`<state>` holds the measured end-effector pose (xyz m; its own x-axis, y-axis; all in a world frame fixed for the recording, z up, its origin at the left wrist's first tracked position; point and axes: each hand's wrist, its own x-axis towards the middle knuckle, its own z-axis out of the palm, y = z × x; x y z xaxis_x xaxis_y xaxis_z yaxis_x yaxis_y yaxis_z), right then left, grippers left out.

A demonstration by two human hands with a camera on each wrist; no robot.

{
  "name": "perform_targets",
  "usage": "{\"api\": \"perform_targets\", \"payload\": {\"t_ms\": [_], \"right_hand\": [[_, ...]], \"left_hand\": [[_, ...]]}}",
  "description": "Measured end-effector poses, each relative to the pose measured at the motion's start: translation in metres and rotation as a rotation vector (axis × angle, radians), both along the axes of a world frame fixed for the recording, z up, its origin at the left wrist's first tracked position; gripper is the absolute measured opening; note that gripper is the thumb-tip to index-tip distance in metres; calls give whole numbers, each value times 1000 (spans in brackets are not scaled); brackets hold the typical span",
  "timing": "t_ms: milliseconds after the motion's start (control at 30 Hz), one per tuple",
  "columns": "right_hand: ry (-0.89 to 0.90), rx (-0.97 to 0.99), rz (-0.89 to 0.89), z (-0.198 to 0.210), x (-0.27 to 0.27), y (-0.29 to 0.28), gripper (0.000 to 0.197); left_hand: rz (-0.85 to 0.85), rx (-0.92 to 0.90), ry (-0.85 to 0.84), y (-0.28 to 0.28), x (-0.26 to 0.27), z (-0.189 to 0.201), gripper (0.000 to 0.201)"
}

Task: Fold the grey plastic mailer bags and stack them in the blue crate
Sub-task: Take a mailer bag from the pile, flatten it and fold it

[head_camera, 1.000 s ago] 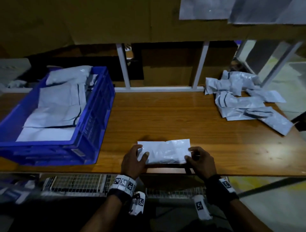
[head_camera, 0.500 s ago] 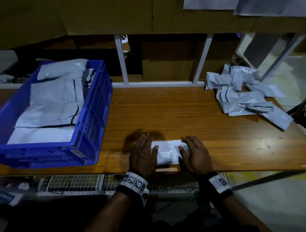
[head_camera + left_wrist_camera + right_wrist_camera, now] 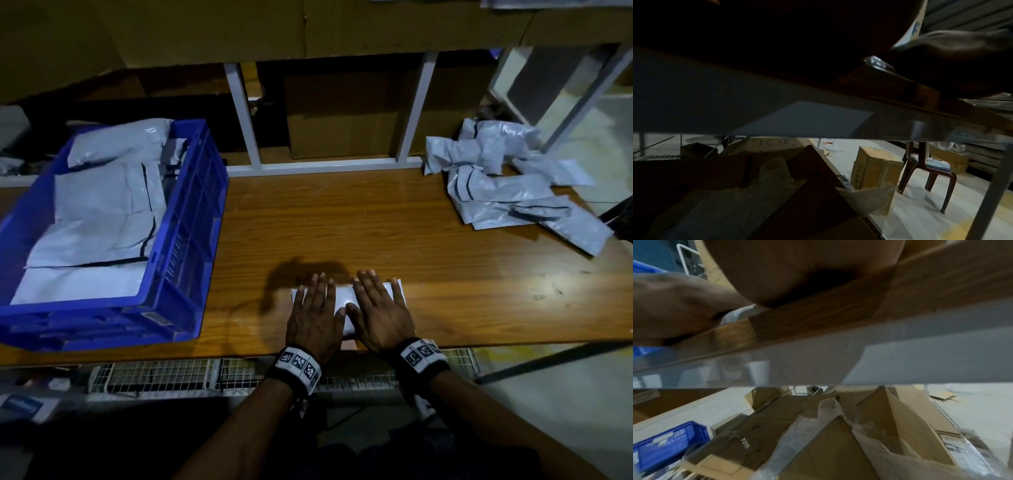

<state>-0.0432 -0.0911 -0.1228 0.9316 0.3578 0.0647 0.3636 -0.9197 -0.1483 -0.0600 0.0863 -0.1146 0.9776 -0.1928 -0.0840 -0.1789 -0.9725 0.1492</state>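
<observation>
1. Both hands lie flat, fingers straight, pressing a folded grey mailer bag (image 3: 343, 301) at the near edge of the wooden desk (image 3: 342, 222)
2. The left hand (image 3: 315, 317) covers its left part, the right hand (image 3: 380, 313) its right part, thumbs nearly touching
3. A blue crate (image 3: 191, 219) at the desk's left end holds a stack of folded grey mailers (image 3: 102, 212)
4. A loose heap of unfolded mailers (image 3: 507, 185) sits at the far right, well apart from the hands
</observation>
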Motion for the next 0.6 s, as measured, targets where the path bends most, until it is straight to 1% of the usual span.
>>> {"api": "perform_targets", "payload": {"t_ms": [133, 300, 400, 600], "right_hand": [[-14, -6, 9, 0, -2, 1, 67], [-39, 0, 22, -1, -2, 0, 65], [-52, 0, 20, -1, -3, 0, 65], [-67, -17, 32, -1, -4, 1, 64]], "left_hand": [[-1, 25, -52, 0, -1, -2, 68], [3, 43, -43, -1, 0, -2, 71], [3, 67, -1, -2, 1, -3, 74], [7, 83, 2, -2, 2, -6, 76]]}}
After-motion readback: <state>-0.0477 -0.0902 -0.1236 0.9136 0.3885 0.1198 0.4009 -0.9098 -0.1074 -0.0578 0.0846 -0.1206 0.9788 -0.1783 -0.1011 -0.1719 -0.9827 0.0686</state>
